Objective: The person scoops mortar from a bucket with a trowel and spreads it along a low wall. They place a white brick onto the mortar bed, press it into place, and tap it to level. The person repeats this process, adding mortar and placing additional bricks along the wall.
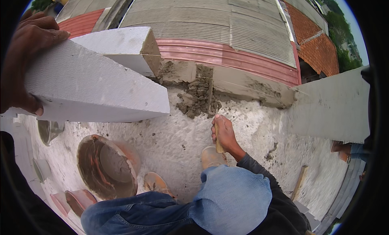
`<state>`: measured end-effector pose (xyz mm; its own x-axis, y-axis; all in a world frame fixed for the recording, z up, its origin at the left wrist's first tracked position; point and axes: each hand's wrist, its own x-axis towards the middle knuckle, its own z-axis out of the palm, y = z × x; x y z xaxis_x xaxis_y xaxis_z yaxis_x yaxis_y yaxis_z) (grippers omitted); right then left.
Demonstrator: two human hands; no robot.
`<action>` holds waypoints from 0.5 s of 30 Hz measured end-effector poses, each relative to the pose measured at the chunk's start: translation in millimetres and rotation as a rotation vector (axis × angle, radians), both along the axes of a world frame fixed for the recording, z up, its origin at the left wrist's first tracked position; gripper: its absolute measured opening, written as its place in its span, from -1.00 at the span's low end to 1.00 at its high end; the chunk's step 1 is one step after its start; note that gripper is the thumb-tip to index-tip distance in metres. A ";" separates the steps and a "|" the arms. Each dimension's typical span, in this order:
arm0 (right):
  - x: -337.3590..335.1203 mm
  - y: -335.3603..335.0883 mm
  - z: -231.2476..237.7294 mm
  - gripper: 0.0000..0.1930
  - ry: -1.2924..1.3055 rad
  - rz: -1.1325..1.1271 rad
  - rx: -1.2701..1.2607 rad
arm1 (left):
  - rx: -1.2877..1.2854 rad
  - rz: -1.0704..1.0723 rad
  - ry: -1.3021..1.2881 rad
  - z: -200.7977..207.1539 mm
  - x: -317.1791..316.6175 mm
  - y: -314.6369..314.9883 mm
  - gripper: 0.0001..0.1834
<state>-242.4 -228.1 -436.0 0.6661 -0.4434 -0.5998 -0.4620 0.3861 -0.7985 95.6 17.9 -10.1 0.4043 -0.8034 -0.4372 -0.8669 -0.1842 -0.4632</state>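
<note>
At the upper left, my left hand [36, 56] grips the end of a large white lightweight block [101, 81], its fingers over the top edge and thumb low on the near face. The block is tilted, its far end close to the mortar. My right hand [223, 131] is closed round the wooden handle of a trowel [219, 145]. Its narrow blade reaches forward into grey wet mortar [197, 95], which is heaped at the low wall [243, 81] and spills onto the floor. Another white block [121, 44] sits behind the held one, at the mortar's left.
A mortar-smeared bucket [83, 170] stands left of my feet, with smaller containers [73, 202] nearby. A string line [251, 88] crosses along the wall. To the right are a grey wall [332, 107], a wooden piece [300, 182] and another person's leg [356, 150]. Corrugated roofs [202, 20] lie beyond.
</note>
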 end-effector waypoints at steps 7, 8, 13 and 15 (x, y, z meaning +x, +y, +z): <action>14.8 -3.5 6.6 -0.53 0.095 -0.065 0.042 | 0.024 -0.093 0.138 13.9 21.4 16.3 0.60; 17.7 -6.5 7.6 -0.53 0.098 -0.054 0.041 | 0.034 -0.045 0.130 13.1 19.6 12.0 0.52; 32.1 -24.8 15.0 -0.48 0.181 -0.016 0.083 | -0.276 0.593 0.150 -12.0 -3.5 -36.8 0.19; 37.4 -33.5 17.4 -0.46 0.264 -0.018 0.133 | -0.499 0.921 0.221 -24.1 -8.3 -53.9 0.18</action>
<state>-204.9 -261.6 -418.5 0.4723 -0.3598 -0.8046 -0.6390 0.4890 -0.5938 87.3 -36.0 -34.2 0.8984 -0.3373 -0.2813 -0.3528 -0.9357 -0.0046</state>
